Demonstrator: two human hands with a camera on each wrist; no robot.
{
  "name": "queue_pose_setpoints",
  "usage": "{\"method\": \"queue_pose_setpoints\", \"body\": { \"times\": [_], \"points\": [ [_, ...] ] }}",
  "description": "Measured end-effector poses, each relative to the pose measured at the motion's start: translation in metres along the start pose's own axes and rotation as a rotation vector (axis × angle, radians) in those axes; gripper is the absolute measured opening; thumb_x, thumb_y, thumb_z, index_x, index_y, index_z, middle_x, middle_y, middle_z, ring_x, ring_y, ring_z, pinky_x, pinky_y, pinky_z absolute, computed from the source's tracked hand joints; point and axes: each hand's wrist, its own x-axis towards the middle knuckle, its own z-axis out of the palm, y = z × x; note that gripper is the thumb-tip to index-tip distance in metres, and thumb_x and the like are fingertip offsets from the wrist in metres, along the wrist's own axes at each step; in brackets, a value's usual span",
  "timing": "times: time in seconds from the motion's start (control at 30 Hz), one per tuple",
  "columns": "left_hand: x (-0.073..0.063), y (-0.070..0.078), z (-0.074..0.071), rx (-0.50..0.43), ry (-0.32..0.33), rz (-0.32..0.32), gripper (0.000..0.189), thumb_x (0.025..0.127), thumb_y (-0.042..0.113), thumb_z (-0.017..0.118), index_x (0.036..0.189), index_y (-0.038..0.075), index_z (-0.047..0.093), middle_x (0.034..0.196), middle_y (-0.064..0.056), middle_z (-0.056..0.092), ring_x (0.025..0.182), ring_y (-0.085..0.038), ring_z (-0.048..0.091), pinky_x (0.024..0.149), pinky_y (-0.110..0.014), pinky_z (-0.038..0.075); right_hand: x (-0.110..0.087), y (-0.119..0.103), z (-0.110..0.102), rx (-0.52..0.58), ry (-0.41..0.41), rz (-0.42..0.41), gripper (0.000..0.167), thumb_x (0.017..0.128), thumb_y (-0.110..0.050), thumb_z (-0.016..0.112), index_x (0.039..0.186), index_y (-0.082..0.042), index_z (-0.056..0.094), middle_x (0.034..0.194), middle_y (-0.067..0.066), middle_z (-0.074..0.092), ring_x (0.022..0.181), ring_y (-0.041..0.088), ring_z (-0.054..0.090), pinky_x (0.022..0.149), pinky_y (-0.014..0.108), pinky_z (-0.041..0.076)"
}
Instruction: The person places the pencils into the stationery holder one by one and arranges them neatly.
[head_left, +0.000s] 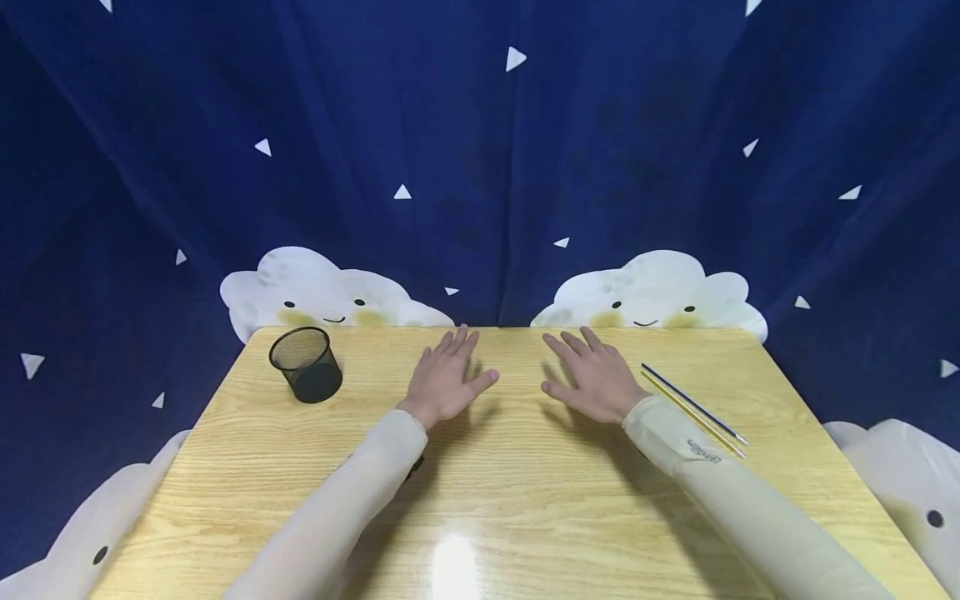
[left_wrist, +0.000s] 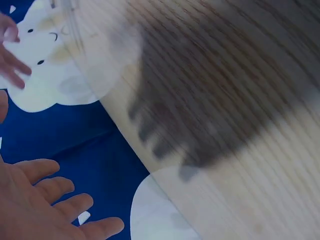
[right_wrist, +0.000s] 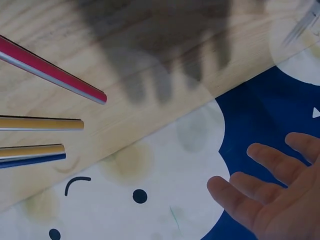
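My left hand point(head_left: 448, 383) hovers over the far middle of the wooden table, palm down, fingers spread and holding nothing. Opposite it, my right hand point(head_left: 592, 379) is held the same way, its shadow falling on the wood. Just right of that hand lie a blue pencil-like stick point(head_left: 693, 402) and a yellow one point(head_left: 692, 412), side by side. In the right wrist view a red stick point(right_wrist: 55, 72) also lies on the table; my right sleeve hides it in the head view. A black wire mesh cup point(head_left: 306, 365) stands left of my left hand.
Something small and black point(head_left: 415, 468) shows partly from under my left sleeve. The wooden table point(head_left: 510, 517) ends at a dark blue curtain point(head_left: 465, 150) printed with clouds and white triangles. A bright glare spot lies on the near part of the tabletop.
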Motion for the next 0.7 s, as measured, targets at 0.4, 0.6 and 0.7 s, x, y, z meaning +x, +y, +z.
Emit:
{"method": "queue_pose_setpoints", "body": {
  "times": [0.4, 0.6, 0.7],
  "points": [
    [-0.015, -0.016, -0.014, -0.098, 0.073, -0.008, 0.076, 0.110, 0.050, 0.060, 0.166, 0.004, 0.041, 0.177, -0.018, 0.025, 0.163, -0.039, 0.022, 0.129, -0.062, 0.018, -0.035, 0.008, -0.005, -0.002, 0.039, -0.007, 0.066, 0.106, -0.040, 0.070, 0.159, -0.004, 0.054, 0.157, 0.029, 0.053, 0.147, 0.058, 0.042, 0.103, 0.077, 0.045],
    [-0.021, -0.021, -0.025, -0.128, 0.115, 0.008, 0.066, 0.110, 0.043, 0.064, 0.160, 0.002, 0.052, 0.174, -0.019, 0.032, 0.161, -0.039, 0.027, 0.129, -0.058, 0.021, -0.048, 0.014, -0.009, -0.024, 0.018, -0.006, 0.063, 0.105, -0.037, 0.072, 0.155, -0.003, 0.057, 0.155, 0.030, 0.054, 0.144, 0.059, 0.045, 0.104, 0.077, 0.044],
    [-0.023, -0.025, -0.031, -0.136, 0.143, 0.011, 0.062, 0.109, 0.042, 0.064, 0.156, 0.002, 0.056, 0.173, -0.019, 0.035, 0.160, -0.040, 0.030, 0.128, -0.059, 0.025, -0.053, 0.019, -0.010, -0.034, 0.018, -0.010, 0.062, 0.104, -0.036, 0.073, 0.154, -0.002, 0.058, 0.153, 0.030, 0.056, 0.141, 0.058, 0.049, 0.107, 0.074, 0.044]
  ]
}}
